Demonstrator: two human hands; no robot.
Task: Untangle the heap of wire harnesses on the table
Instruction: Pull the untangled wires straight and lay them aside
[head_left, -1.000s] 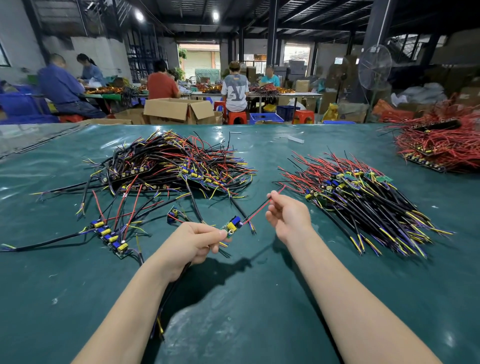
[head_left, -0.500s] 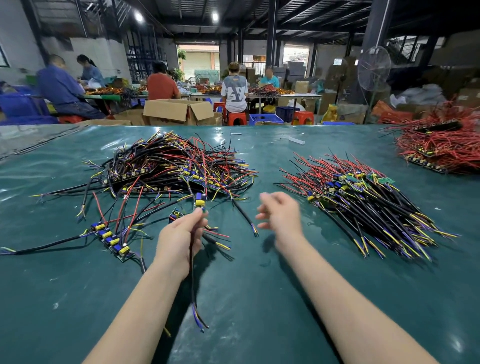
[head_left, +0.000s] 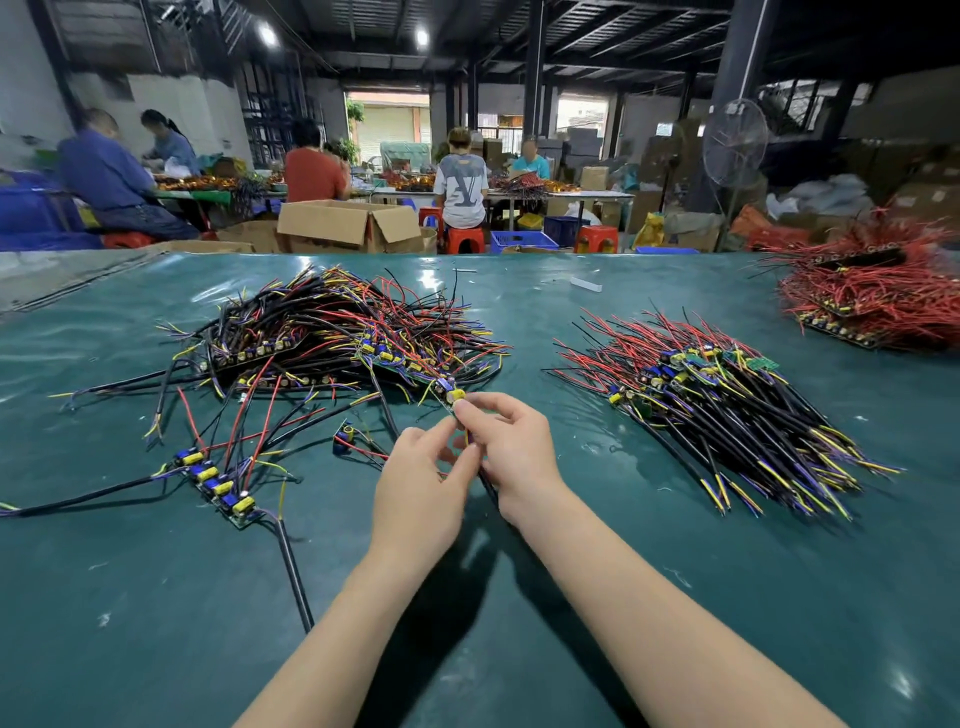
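A tangled heap of wire harnesses (head_left: 332, 332), black, red and yellow leads on small boards, lies on the green table (head_left: 156, 597) at the centre left. At its near edge my right hand (head_left: 511, 441) pinches one harness (head_left: 454, 396) by its yellow and blue parts. My left hand (head_left: 421, 483) meets it from below and pinches the same harness's wires. Its black lead runs down between my wrists. A sorted pile of harnesses (head_left: 727, 410) lies in a neat fan at the right.
A loose strip of boards (head_left: 218, 486) with long leads lies at the left, and a single small part (head_left: 344, 435) by my left hand. A red-wired pile (head_left: 872, 301) sits far right. Beyond the table are cardboard boxes (head_left: 348, 226), seated people and a fan.
Both hands have come together at the heap's near edge. The left hand moved up and right with its harness, and the right hand, open before, now pinches that harness's top.
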